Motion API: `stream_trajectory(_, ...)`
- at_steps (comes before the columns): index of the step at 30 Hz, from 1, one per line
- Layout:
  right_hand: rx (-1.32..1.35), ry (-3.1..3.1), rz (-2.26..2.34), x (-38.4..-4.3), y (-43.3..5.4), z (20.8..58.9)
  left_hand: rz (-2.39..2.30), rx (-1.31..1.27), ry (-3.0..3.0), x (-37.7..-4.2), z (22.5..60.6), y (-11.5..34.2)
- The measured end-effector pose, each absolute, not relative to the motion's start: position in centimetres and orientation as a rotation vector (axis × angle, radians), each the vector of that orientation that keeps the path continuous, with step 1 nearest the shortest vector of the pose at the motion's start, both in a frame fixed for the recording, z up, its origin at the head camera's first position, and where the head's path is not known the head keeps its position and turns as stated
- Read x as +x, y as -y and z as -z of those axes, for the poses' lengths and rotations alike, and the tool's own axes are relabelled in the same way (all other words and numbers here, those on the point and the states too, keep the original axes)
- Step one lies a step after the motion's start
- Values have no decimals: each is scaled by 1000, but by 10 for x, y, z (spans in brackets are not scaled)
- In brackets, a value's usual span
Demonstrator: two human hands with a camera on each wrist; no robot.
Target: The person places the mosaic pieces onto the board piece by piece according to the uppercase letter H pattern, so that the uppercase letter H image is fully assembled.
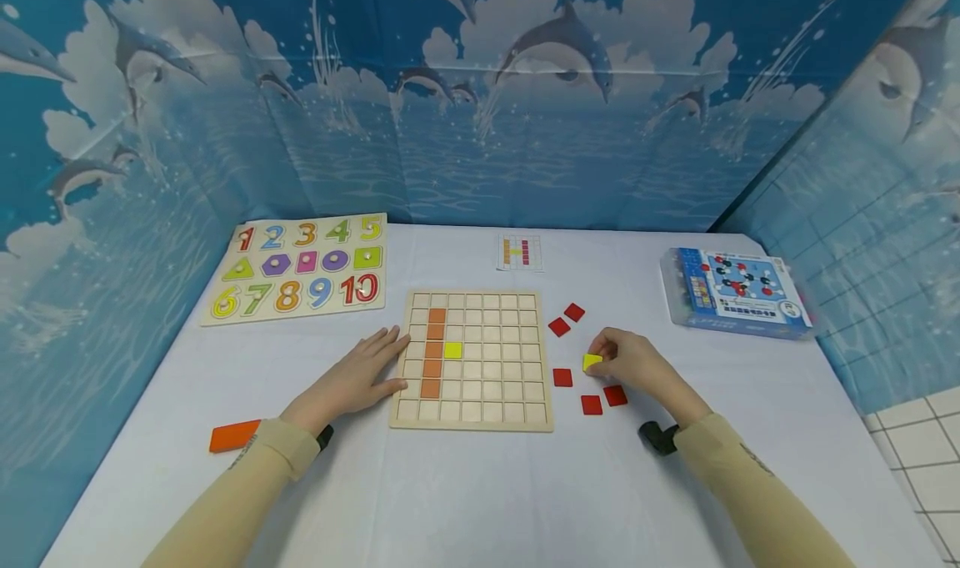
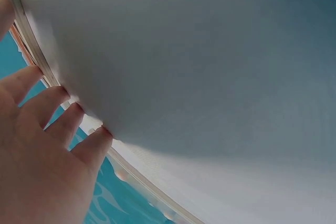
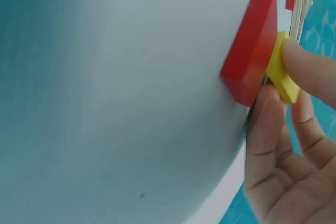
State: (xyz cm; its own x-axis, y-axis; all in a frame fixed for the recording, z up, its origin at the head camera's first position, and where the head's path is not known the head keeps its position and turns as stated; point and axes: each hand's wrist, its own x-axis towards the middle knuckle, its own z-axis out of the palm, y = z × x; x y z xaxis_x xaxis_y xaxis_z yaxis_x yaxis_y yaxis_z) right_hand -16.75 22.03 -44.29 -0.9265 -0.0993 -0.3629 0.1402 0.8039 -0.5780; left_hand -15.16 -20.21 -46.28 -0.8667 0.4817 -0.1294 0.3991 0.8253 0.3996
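Note:
A wooden grid board (image 1: 472, 415) lies in the middle of the white table, holding a column of several orange square tiles (image 1: 433, 350) with one yellow tile (image 1: 453, 350) beside it. My left hand (image 1: 365, 374) rests flat with spread fingers, its tips at the board's left edge. Right of the board, my right hand (image 1: 634, 361) pinches a second yellow tile (image 3: 282, 72) between thumb and fingers. Several red tiles (image 1: 562, 377) lie loose around that hand; one red tile (image 3: 251, 48) appears close by it in the right wrist view.
A small pattern card (image 1: 520, 253) lies behind the board. At the back left is a number-and-shape puzzle board (image 1: 296, 269); at the right, a boxed molecule model set (image 1: 738, 293). An orange object (image 1: 234, 436) lies partly behind the left forearm. Dolphin-print curtain (image 1: 480, 151) surrounds the table.

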Motion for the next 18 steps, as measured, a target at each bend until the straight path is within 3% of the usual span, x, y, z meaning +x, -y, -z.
stream_trajectory(10, 5, -2610, 1034, -173, -218, 431, -531, 681, -2782, -153, 461, 200)
stream_trajectory(18, -12, -2603, 1164, -184, -179, 426, -545, 669, -2774, -151, 462, 201)
